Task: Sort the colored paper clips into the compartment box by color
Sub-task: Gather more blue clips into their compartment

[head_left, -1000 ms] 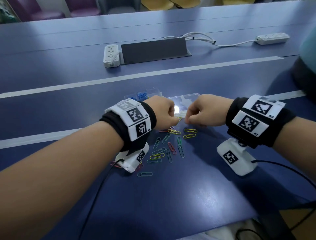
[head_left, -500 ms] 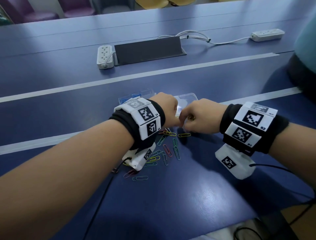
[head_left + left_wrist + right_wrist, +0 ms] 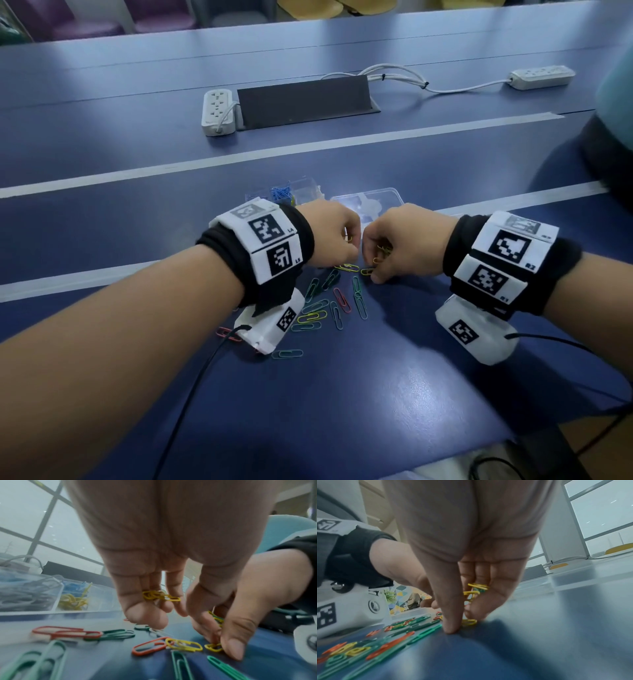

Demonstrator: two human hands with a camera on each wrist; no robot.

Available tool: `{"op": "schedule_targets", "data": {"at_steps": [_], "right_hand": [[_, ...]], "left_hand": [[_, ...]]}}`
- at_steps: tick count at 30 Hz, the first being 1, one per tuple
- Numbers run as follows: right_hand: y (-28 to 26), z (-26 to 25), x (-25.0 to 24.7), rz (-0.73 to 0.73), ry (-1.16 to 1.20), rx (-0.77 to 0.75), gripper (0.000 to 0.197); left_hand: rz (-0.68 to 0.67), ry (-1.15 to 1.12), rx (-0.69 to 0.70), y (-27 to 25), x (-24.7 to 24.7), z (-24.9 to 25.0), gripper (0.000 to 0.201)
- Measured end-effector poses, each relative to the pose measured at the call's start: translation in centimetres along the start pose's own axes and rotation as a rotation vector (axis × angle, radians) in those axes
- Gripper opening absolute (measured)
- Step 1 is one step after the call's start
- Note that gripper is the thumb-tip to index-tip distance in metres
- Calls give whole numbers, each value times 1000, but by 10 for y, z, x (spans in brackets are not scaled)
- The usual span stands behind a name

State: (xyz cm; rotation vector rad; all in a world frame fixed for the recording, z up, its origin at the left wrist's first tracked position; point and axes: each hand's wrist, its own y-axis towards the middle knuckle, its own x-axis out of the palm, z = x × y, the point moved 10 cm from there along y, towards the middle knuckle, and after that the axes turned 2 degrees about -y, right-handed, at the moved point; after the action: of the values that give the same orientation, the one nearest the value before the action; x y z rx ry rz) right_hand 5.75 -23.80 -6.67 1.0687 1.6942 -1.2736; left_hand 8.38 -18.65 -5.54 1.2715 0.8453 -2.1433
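Green, red and yellow paper clips (image 3: 329, 305) lie scattered on the blue table between my wrists. My left hand (image 3: 337, 240) hovers over them with its fingers curled round several yellow clips (image 3: 160, 596). My right hand (image 3: 394, 246) also keeps yellow clips (image 3: 476, 589) in its curled fingers, while thumb and forefinger pinch one more yellow clip (image 3: 213, 647) lying on the table. Behind the hands stands the clear compartment box (image 3: 308, 186) with blue clips (image 3: 281, 192); the left wrist view shows yellow clips (image 3: 73, 601) in another compartment.
The box's clear lid (image 3: 370, 202) lies just right of it. Farther back are a dark cable hatch (image 3: 305, 101), two white power strips (image 3: 219, 111) (image 3: 543, 77) and their cables. Sensor wires trail from both wrists toward the near table edge.
The right hand has dropped from beside the left hand to the table and now pinches a yellow clip there. The left hand stays curled round its clips.
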Motion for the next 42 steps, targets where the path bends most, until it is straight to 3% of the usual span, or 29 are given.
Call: {"op": "schedule_targets", "data": {"at_steps": [5, 15, 25, 30, 34, 42], "right_hand": [[-3, -6, -1, 26, -40, -18, 13], [0, 6, -7, -120, 25, 74, 28], [61, -28, -49, 61, 422, 125, 23], [85, -51, -64, 143, 309, 166, 24], [94, -60, -67, 127, 254, 196, 18], [94, -63, -69, 130, 259, 193, 30]], "left_hand": [[-35, 206, 52, 3, 10, 7, 28], [8, 136, 85, -4, 4, 6, 7], [184, -14, -217, -11, -58, -72, 18], [263, -83, -352, -10, -71, -99, 38], [235, -91, -409, -7, -70, -102, 44], [178, -295, -433, -3, -66, -102, 59]]}}
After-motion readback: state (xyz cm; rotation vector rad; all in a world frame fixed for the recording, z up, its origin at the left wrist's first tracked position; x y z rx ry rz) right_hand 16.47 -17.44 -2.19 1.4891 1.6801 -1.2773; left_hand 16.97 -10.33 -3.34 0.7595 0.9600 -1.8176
